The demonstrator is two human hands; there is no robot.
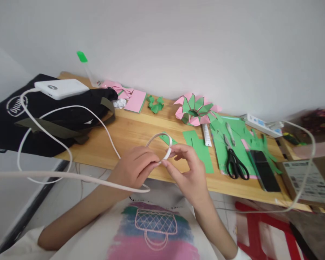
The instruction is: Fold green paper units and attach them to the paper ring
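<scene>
Both hands hold a narrow white roll of tape (170, 143) with a tan inner side, upright above the front of the wooden table (127, 131). My left hand (137, 168) pinches its lower edge, fingers closed. My right hand (188, 173) grips the near right rim between thumb and fingers. The fingertips of the two hands almost meet at the bottom of the ring. Whether a loose tape end lies between them is too small to tell. Behind the roll lies a small green paper piece (166, 138), partly hidden.
A pink and green folded-paper flower (191, 119) stands near the wall. To the right lie green sheets (219, 155), a white tube (206, 135), black-handled scissors (234, 162) and a phone (265, 171). A white cable (97, 183) crosses before my left arm from a power bank (62, 88) on a black bag (54, 115).
</scene>
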